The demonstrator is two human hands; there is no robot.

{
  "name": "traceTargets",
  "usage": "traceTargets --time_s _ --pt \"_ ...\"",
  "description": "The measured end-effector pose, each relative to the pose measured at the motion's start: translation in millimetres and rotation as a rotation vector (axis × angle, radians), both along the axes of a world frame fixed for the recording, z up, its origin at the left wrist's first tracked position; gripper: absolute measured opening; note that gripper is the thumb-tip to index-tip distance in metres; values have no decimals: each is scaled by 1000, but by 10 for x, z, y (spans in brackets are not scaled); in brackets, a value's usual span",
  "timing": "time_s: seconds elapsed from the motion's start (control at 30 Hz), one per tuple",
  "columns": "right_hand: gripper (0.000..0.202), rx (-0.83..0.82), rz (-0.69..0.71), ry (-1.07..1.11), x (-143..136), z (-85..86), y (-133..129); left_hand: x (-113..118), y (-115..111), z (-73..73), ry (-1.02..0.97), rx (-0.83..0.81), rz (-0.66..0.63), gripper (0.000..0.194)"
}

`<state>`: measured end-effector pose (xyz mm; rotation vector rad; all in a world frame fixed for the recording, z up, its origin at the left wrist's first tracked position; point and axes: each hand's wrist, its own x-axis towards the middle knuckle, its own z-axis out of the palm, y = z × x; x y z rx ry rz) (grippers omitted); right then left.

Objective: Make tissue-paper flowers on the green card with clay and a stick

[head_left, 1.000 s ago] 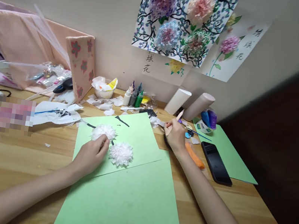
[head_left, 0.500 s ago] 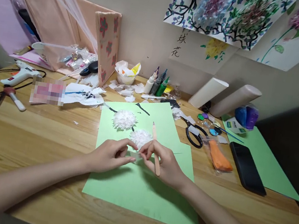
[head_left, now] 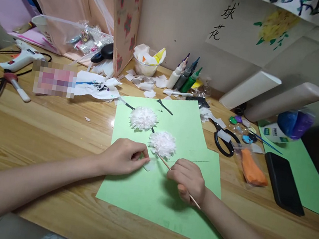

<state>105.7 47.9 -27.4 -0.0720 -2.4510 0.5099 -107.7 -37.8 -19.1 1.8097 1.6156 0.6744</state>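
On the green paper (head_left: 159,212) lie two white ruffled paper flowers, one at the upper left (head_left: 143,118) and one lower and to the right (head_left: 163,144). My left hand (head_left: 125,156) pinches the edge of a small pale paper piece (head_left: 149,165) just below the lower flower. In my right hand (head_left: 187,180) is a thin wooden stick (head_left: 165,162), its tip at the lower edge of that flower. Short black painted strokes (head_left: 164,107) show near the paper's top.
Black scissors (head_left: 223,141), a bagged orange lump (head_left: 251,166) and a black phone (head_left: 284,183) lie to the right. Behind stand paint bottles (head_left: 184,77) and a bowl of scraps (head_left: 147,61). A glue gun (head_left: 24,55) lies at the left.
The view has shifted closer and lower. My right hand has moved away from my left fingers and turned the stick, so its tip now points to the lower flower. My left hand keeps the paper piece.
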Motion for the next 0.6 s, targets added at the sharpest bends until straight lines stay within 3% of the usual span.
traceTargets --time_s 0.4,0.6 --pt "49 -78 -74 28 32 -68 13 57 94 9 61 139 -5 18" --pt "48 -108 -95 36 32 -46 -3 154 198 38 107 134 66 18"
